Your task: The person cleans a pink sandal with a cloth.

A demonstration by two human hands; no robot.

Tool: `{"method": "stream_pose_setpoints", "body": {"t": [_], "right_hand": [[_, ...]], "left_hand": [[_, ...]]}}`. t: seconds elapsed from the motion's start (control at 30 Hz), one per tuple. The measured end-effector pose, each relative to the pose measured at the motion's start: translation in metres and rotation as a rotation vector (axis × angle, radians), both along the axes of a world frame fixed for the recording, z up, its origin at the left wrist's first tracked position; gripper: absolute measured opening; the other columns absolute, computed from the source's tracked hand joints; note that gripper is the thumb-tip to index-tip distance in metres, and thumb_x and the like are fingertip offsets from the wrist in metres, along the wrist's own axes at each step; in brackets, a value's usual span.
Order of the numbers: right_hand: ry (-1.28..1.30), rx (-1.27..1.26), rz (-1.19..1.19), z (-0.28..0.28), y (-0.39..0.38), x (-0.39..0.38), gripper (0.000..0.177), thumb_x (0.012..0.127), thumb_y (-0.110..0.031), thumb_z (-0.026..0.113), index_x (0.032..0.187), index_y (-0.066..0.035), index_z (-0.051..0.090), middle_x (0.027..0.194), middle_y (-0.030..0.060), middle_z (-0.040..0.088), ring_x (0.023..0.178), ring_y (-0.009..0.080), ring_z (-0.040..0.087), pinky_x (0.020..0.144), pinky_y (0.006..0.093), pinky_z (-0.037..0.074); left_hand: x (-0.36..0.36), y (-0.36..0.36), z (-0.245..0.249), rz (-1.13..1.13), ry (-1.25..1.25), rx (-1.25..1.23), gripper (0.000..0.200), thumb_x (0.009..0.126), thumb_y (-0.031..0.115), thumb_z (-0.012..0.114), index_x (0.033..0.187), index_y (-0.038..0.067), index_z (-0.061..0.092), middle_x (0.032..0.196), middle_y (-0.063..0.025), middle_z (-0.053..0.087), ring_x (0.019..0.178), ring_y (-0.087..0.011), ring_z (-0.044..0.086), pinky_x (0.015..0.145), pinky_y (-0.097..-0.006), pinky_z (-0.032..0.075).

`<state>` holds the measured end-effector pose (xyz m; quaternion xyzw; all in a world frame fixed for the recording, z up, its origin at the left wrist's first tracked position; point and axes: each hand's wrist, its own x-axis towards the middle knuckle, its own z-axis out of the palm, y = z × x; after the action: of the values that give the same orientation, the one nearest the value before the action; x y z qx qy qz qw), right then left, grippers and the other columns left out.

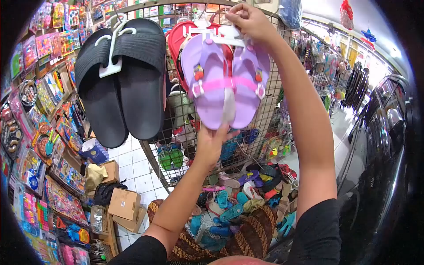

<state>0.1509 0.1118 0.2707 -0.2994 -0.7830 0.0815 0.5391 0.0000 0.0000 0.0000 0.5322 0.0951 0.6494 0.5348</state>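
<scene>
Two hands on one pair of purple sandals (210, 95), which hangs against the wire rack (269, 119) close to its top edge, about mid-width. Right hand (249, 20) is up at the rack's top edge, fingers curled tight and pinched around the top of the white hanger (223, 39) that carries the pair. Left hand (212, 143) is underneath, palm up and half closed, thumb and fingers cupping the lower ends of both soles. Sandals sit side by side, soles facing out, with a pink strap band across the middle. A white strip runs down between them.

Red sandals (179, 39) sit directly behind the purple pair, mostly covered, with only the upper left part showing. Black slides (132, 88) hang at the rack's upper left corner on their own white clip hanger (110, 53), just beside the purple pair but not touching it. More small footwear is clipped lower on the rack, too small to sort.

Below the rack's bottom edge, a loose pile of sandals (247, 190) in mixed colours lies on the floor. A brown patterned cloth (251, 238) lies in front of the pile. Cardboard boxes (125, 204) stand on the white tiled floor (141, 172), left of the rack. Packaged toys (48, 145) cover the wall at far left. Both forearms are bare, with black sleeves at the bottom of the view.
</scene>
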Motion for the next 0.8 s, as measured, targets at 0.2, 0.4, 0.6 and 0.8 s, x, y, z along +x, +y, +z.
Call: {"method": "stream_pose_setpoints", "body": {"t": [0.2,0.4,0.6,0.8], "right_hand": [[-0.024,0.076,-0.182,0.036,0.043,-0.021,0.024,0.089,-0.025,0.071,0.081,-0.003,0.065,0.067,0.0055,0.064,0.06,0.0127,0.057,0.056,0.0295,0.045],[-0.006,-0.065,0.149,0.058,0.079,-0.045,0.011,0.087,-0.014,0.067,0.084,-0.003,0.067,0.074,0.0091,0.065,0.061,0.0135,0.057,0.056,0.0286,0.045],[-0.129,0.065,-0.117,0.03,0.06,-0.028,0.055,0.087,-0.026,0.066,0.138,-0.011,0.051,0.103,0.0117,0.069,0.088,0.0217,0.063,0.073,0.0358,0.05],[0.226,-0.163,-0.351,-0.114,-0.006,-0.004,0.063,0.088,-0.059,0.062,0.115,-0.002,0.063,0.109,0.0148,0.067,0.1,0.0276,0.064,0.084,0.0372,0.05]], "left_hand": [[-0.012,0.009,0.062,0.102,-0.034,-0.116,0.043,0.098,0.022,0.06,0.131,-0.001,0.044,0.122,-0.0112,0.06,0.103,-0.0227,0.065,0.084,-0.0379,0.06],[-0.019,0.007,0.088,0.13,-0.082,-0.126,0.044,0.098,0.024,0.062,0.131,0.0,0.044,0.123,-0.011,0.059,0.106,-0.0226,0.065,0.083,-0.037,0.06],[-0.016,0.01,0.063,0.109,-0.126,-0.133,0.044,0.097,0.022,0.063,0.132,0.002,0.044,0.128,-0.01,0.057,0.111,-0.0239,0.063,0.088,-0.0403,0.059],[-0.026,0.018,0.054,0.161,-0.091,-0.13,0.044,0.096,0.021,0.065,0.13,0.002,0.046,0.124,-0.0093,0.057,0.108,-0.023,0.063,0.091,-0.0409,0.058]]}}
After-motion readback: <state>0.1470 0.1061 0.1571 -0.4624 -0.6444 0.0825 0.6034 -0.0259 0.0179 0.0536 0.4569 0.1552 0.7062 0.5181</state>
